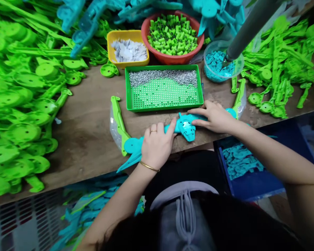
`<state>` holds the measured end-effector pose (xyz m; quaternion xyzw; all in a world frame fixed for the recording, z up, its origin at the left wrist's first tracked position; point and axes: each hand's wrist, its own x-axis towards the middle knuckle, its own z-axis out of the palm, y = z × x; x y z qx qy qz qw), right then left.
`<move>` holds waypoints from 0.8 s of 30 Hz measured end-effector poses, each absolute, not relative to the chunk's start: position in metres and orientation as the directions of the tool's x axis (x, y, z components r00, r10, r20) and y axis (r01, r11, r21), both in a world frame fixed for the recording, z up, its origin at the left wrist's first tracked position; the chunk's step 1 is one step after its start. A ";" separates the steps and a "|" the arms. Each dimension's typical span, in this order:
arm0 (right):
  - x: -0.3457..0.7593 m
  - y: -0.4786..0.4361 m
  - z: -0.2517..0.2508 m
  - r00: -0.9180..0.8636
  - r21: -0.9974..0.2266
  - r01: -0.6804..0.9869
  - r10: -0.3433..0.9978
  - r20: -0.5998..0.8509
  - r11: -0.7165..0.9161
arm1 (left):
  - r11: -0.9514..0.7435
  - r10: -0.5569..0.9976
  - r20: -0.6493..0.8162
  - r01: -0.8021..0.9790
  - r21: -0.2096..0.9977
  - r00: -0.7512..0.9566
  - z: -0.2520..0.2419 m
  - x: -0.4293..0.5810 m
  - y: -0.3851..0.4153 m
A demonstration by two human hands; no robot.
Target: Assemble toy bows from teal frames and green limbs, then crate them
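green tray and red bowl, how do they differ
The green tray is rectangular; the red bowl is round. The tray holds small silvery pieces heaped along its far side, its perforated floor partly bare; the bowl is filled with short green cylinders. Both are open-topped.

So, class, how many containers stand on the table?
4: yellow tray, at left; red bowl, beside it; green tray, in front; clear tub, at right. More may be hidden.
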<state>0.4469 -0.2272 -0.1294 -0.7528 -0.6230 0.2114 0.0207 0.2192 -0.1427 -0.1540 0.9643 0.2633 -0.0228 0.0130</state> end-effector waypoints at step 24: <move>0.449 -0.239 -0.128 0.015 -0.497 0.835 0.914 -0.406 -0.235 | -0.830 0.557 0.021 0.557 -0.027 0.830 -0.157 0.210 -0.179</move>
